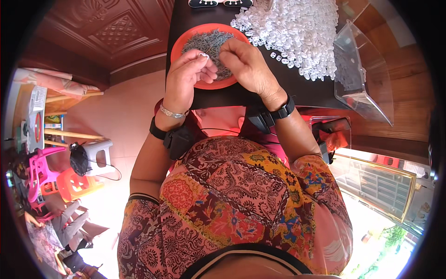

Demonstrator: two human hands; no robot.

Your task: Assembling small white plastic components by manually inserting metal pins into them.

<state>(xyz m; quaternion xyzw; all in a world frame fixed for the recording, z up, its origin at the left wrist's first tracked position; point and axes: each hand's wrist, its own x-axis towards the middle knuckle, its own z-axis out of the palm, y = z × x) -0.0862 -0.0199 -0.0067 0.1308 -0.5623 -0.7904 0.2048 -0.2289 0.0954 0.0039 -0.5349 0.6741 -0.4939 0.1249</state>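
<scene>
My left hand [188, 74] pinches a small white plastic piece [203, 55] between thumb and forefinger, its other fingers curled. Close beside it, my right hand [245, 63] has thumb and fingers pressed together; whatever they hold is too small to make out. Both hands are over a round orange-red dish [179, 44] on the dark table. Many small grey pieces [211, 41], thin and metal-looking, fill the dish. To the right of the dish spreads a large heap of small white plastic pieces [297, 32] with holes in them.
A clear plastic bin [362, 69] lies tipped at the table's right edge, beside the heap. At the far edge is a black-and-white object [220, 3], partly cut off. Plastic stools [76, 183] stand on the floor to the left, with another person [69, 232] at the lower left.
</scene>
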